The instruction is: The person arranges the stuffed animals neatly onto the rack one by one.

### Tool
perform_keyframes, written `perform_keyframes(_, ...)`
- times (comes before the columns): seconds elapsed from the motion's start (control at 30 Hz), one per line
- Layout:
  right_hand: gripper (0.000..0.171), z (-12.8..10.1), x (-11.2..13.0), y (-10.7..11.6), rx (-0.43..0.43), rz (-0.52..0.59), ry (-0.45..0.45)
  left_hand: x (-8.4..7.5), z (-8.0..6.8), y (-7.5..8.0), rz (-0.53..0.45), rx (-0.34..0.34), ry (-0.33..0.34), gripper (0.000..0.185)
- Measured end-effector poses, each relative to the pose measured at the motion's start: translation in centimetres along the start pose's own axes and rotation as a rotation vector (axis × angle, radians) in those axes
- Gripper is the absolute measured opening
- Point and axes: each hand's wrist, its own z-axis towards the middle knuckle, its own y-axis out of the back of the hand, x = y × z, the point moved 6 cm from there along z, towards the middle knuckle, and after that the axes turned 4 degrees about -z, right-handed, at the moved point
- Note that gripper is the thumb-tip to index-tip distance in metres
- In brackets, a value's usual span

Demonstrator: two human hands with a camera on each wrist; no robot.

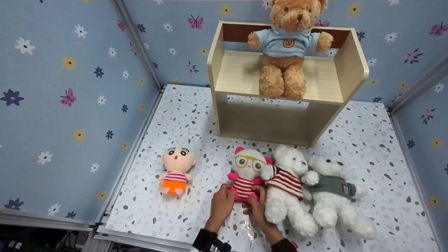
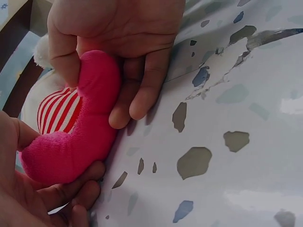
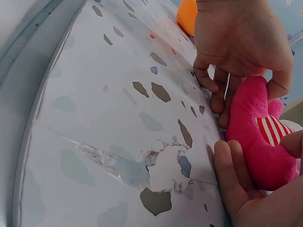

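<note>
A panda plush (image 1: pixel 244 185) with yellow glasses, pink ears and a red-and-white striped body lies face up on the speckled table. My left hand (image 1: pixel 222 203) holds its leg on the left side, thumb on top and fingers low at its edge. On the other side my right hand (image 1: pixel 258 206) holds the other leg in the same way. Both wrist views show the pink legs (image 2: pixel 102 113) between the two hands. Right beside the right hand lies a white teddy bear (image 1: pixel 285 189) in a red-and-white striped sweater.
Another white bear (image 1: pixel 332 196) in a green top lies further right. A boy doll (image 1: pixel 175 171) in orange shorts lies at the left. Behind stands a wooden shelf (image 1: pixel 323 78), with a brown bear (image 1: pixel 282 52) in a blue hoodie on its upper board. Torn clear tape (image 3: pixel 118 165) marks the table's front.
</note>
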Motion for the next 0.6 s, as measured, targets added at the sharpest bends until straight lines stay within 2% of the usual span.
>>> perform_keyframes(0.13, 0.039, 0.04, -0.11, -0.02, 0.014, 0.011, 0.020, -0.05, 0.08, -0.05, 0.010, 0.007, 0.003, 0.022)
perform_keyframes(0.37, 0.033, 0.17, -0.31, -0.12, 0.016, 0.049, 0.114, -0.13, -0.05, 0.06, 0.025, 0.002, -0.017, 0.028)
perform_keyframes(0.5, 0.032, 0.23, -0.31, -0.18, 0.016, 0.057, 0.174, -0.10, -0.06, 0.07, 0.015, 0.012, -0.027, 0.022)
perform_keyframes(0.6, 0.035, 0.15, -0.20, -0.21, 0.026, 0.038, 0.208, -0.13, -0.05, 0.15, 0.047, 0.003, -0.049, 0.016)
